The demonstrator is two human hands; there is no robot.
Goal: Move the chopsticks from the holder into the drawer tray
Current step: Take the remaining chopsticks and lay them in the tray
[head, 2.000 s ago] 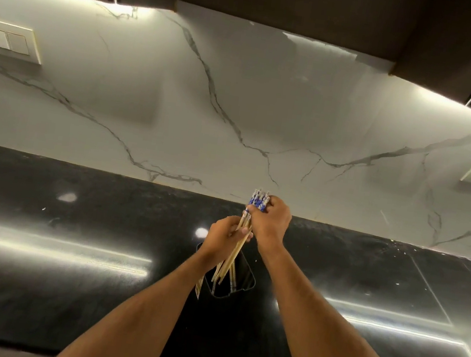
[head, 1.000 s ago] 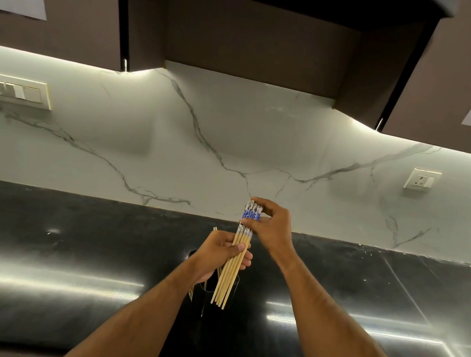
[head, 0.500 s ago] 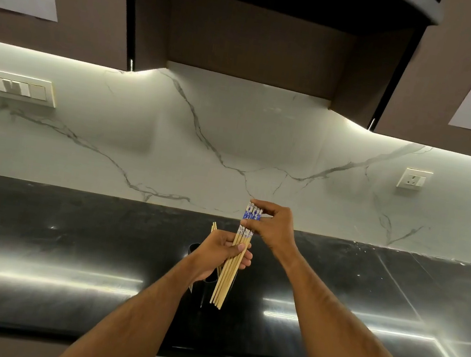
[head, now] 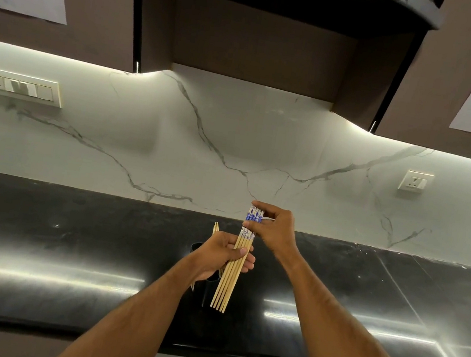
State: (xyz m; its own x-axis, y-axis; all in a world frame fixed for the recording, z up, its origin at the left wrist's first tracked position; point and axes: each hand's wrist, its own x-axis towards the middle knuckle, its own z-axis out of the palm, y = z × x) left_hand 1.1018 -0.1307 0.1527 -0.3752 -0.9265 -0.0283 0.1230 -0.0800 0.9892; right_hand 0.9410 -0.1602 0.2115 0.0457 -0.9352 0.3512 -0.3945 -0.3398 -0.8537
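A bundle of several wooden chopsticks with blue-and-white patterned tops hangs upright above the black counter. My right hand pinches the patterned top end. My left hand wraps around the middle of the bundle. The dark holder stands on the counter just behind and below my left hand, mostly hidden by it. Two more wooden tips stick up behind my left hand. The lower ends of the bundle are out of the holder. No drawer tray is in view.
The glossy black counter runs across the view, its front edge near the bottom. A white marble backsplash with a switch plate and a socket rises behind. Brown wall cabinets with paper notices hang overhead.
The bundle has been lifted up and out of the holder, with both hands keeping their grip. The view has tilted upward and now shows the cabinets.
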